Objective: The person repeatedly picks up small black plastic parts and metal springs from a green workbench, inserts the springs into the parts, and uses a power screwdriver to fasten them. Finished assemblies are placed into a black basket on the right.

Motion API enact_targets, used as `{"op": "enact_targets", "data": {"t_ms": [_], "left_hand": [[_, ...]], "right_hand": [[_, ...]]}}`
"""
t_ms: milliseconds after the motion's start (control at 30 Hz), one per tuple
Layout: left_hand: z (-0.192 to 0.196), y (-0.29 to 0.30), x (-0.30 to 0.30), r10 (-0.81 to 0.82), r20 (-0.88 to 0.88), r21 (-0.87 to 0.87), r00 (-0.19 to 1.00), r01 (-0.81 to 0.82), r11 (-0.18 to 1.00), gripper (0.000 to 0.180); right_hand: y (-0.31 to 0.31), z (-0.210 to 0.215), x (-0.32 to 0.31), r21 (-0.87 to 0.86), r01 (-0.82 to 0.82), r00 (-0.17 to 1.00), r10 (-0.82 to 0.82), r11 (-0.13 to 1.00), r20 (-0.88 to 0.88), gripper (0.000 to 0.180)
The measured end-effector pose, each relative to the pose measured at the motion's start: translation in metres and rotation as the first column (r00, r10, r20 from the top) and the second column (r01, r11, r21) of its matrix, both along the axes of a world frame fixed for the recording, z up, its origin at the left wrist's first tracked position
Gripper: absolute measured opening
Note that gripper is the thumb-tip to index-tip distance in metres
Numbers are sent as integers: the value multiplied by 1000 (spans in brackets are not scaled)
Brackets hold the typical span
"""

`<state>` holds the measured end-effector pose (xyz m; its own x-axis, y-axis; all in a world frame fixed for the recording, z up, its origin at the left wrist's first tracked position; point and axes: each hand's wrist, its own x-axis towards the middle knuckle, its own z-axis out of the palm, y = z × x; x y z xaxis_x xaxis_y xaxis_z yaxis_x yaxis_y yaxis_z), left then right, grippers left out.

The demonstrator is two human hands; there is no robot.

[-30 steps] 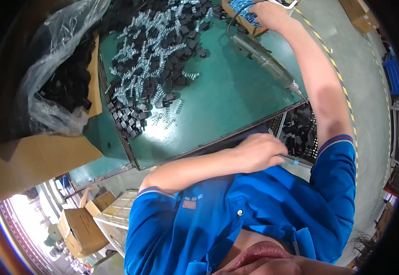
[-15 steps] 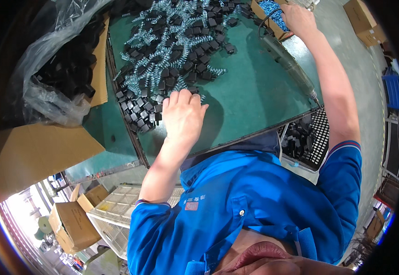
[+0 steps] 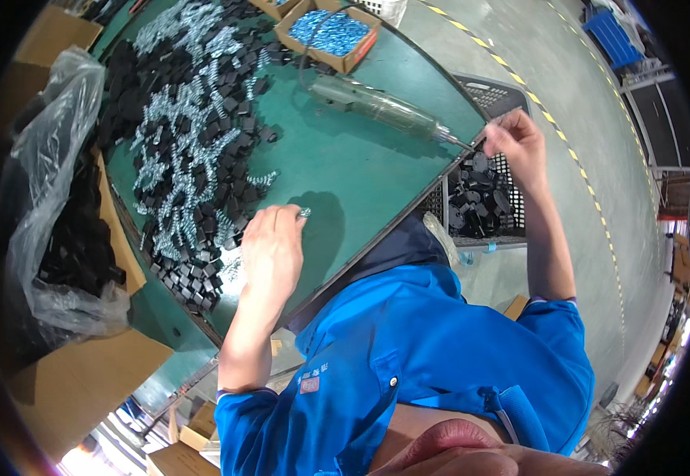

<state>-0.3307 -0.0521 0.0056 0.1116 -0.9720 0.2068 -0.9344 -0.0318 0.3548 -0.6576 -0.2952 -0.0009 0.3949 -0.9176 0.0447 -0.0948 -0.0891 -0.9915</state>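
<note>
Silvery metal is showing at the left hand, whose nearly closed fingertips are apparently pinching one spring, apart from the spring pile on the green worktop. The right hand, no longer reaching to the box of blue fasteners, is hovering half-curled beside the electric driver; whether it is holding anything is unclear.

The springs were shiny metal, and the table was smooth and glossy. The bag was crinkly plastic; the little black blocks were perhaps plastic too.
</note>
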Motion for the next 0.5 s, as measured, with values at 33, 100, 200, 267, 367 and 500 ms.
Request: {"op": "enact_targets", "data": {"t_ms": [33,100,200,267,367,500], "left_hand": [[0,-10,-7,-21,-32,37,999,22,999,20],[1,-33,-20,-139,-64,-56,988,136,989,20],[11,-82,-43,-332,-53,-225,942,312,923,20],[14,-126,-57,-432,-25,-371,902,393,842,21],[1,-185,-73,-378,-43,-382,925,334,862,18],[-25,-214,-88,-299,-113,-302,948,254,919,14]], "right_hand": [[12,-7,-6,56,40,998,-42,998,37,16],[33,-19,-7,133,123,992,-128,983,25,14],[50,-57,-11,62,202,979,-199,978,-47,10],[57,-59,-5,66,259,966,-260,964,6,13],[56,-66,-1,132,234,958,-252,963,141,19],[57,-67,-3,80,247,958,-256,966,132,21]]}}
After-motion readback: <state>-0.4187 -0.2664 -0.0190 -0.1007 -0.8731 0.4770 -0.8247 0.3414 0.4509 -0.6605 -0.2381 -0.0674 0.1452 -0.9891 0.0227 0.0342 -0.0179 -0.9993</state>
